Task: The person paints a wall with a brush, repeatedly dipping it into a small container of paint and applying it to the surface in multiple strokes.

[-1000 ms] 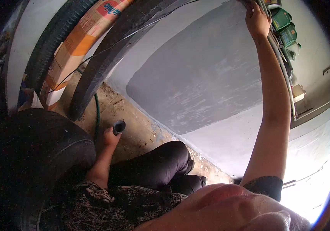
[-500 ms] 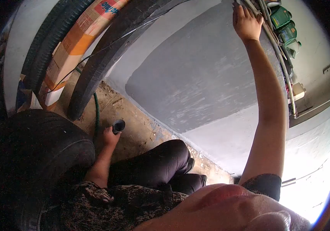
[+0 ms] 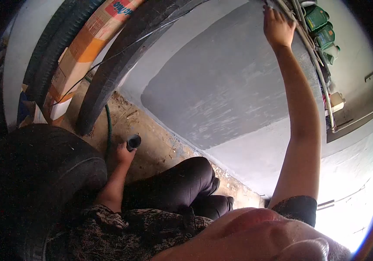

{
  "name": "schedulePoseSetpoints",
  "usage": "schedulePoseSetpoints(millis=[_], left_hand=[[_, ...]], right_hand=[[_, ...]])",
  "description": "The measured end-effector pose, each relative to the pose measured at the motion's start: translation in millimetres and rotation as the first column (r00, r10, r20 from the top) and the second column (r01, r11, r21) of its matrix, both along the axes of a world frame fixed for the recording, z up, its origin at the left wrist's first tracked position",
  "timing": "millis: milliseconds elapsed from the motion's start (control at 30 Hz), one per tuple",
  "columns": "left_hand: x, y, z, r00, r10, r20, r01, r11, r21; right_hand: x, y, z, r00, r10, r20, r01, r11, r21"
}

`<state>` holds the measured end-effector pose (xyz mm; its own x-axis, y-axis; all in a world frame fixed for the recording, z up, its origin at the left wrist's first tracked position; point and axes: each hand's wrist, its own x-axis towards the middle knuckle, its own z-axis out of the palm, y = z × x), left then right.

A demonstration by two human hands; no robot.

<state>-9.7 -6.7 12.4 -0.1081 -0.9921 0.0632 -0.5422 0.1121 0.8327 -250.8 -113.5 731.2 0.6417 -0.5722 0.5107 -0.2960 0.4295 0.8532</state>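
My left hand [image 3: 124, 153] is closed round a dark cup-shaped container [image 3: 134, 142], its round mouth facing up, low over the floor. What is inside the container is too dark to make out. High up, my right hand [image 3: 278, 29] is against the upper part of the wall, its fingers bent and close together beside the pipes. Something small and greyish shows at its fingertips, but its kind is hidden. Below and left of that hand spreads a dark grey coated patch [image 3: 221, 82] on the paler wall [image 3: 256, 156], streaky along its lower part.
Long grey pipes [image 3: 321, 82] run along the wall's top edge, with green bottles [image 3: 317, 19] beyond them. Black tyres [image 3: 121, 56], a long cardboard box [image 3: 84, 48] and a large tyre [image 3: 43, 161] stand at the left. A green hose [image 3: 109, 126] lies on the littered floor [image 3: 151, 152].
My right hand has shifted slightly at the top of the wall, and its fingers look a little more blurred. My left hand and the container stay almost in place.
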Motion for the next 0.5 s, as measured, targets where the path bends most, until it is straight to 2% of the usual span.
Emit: schedulePoseSetpoints(millis=[67, 100, 200, 333, 367, 467, 500], left_hand=[[2.7, -0.1, 7.5, 1.0, -0.017, -0.008, 0.018, 1.0, 0.015], [2.6, -0.2, 6.7, 1.0, -0.007, -0.018, 0.007, 1.0, -0.015], [2.6, 0.7, 5.4, 0.999, 0.016, -0.031, -0.018, 0.997, -0.07], [6.0, 3.2, 15.1, 1.0, 0.008, -0.017, -0.01, 0.998, -0.07], [8.2, 3.3, 18.6, 1.0, 0.0, -0.014, -0.001, 0.997, -0.075], [9.6, 3.5, 22.2, 1.0, -0.002, 0.021, 0.003, 0.998, -0.061], [10.6, 3.4, 20.7, 1.0, -0.003, 0.003, 0.004, 0.999, -0.051]], right_hand=[[-11.8, -1.9, -2.5, 0.995, -0.103, -0.011, 0.103, 0.984, 0.143], [-11.1, -1.6, -8.1, 0.998, 0.044, -0.044, -0.034, 0.981, 0.19], [-5.8, 5.4, -13.7, 0.996, 0.085, 0.014, -0.086, 0.972, 0.22], [6.8, 1.9, 7.7, 0.997, 0.082, 0.007, -0.082, 0.997, -0.012], [17.1, 4.3, 9.3, 0.994, 0.004, 0.107, -0.002, 1.0, -0.022], [30.4, -3.0, 17.0, 0.921, -0.25, 0.3, 0.22, 0.967, 0.129], [15.7, -6.8, 12.2, 0.973, -0.145, 0.178, 0.128, 0.986, 0.103]])
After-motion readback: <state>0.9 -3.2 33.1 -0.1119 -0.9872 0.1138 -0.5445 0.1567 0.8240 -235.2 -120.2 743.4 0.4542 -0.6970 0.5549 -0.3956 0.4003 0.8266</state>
